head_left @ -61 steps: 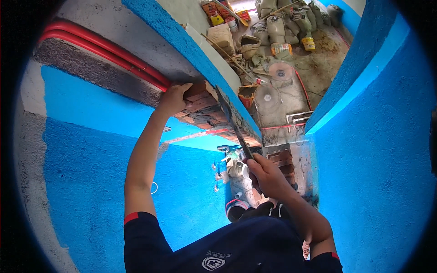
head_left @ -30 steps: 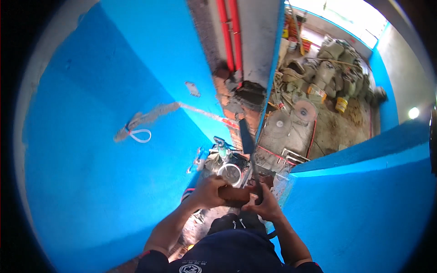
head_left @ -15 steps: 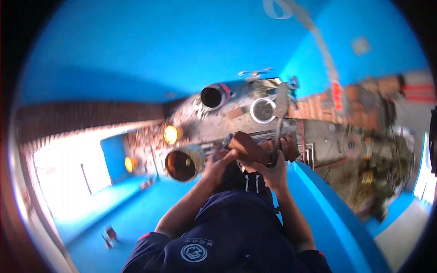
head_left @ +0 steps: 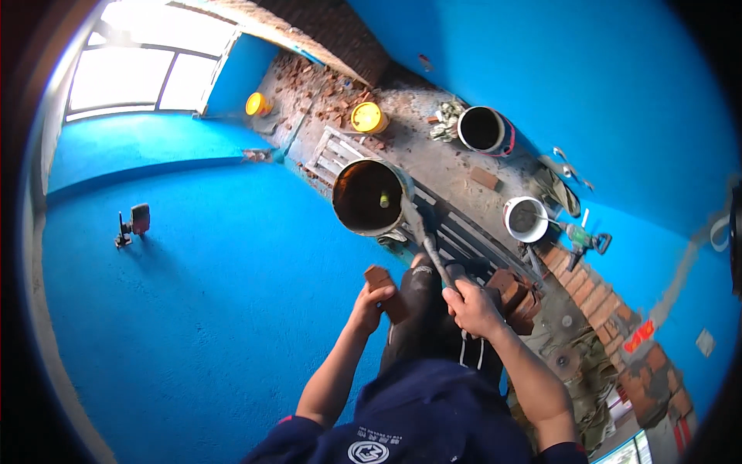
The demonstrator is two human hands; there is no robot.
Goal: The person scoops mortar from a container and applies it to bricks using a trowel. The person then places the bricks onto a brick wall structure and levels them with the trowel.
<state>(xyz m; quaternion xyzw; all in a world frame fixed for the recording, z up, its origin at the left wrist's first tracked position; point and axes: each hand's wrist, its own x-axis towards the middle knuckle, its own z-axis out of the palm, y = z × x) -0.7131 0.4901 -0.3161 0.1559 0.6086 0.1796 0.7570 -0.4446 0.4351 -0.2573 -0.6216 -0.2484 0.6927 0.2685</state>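
Note:
My left hand (head_left: 366,309) grips a reddish-brown brick (head_left: 396,306), held out to the left of my legs. The fingers of my right hand (head_left: 474,311) are wrapped round the handle of a trowel (head_left: 434,252). Its mortar-smeared blade points away from me and overlaps the right rim of a large round bucket (head_left: 340,182). Whether the blade touches that rim I cannot tell. Inside the dark bucket shows a small yellow-green thing. Just right of my right hand sits a small pile of bricks (head_left: 512,292).
A slatted platform (head_left: 456,238) runs beneath the large bucket. Beyond it stand a dark-mouthed bucket (head_left: 481,130), a white bucket (head_left: 525,220) with a green power tool (head_left: 581,237) beside it, and a yellow bucket (head_left: 369,117). A low brick course (head_left: 589,292) lies at right; brick rubble covers the far floor.
My view has swung round to the left. My hands have separated: the left has carried the brick leftward, and the trowel has swung from upright toward the large bucket.

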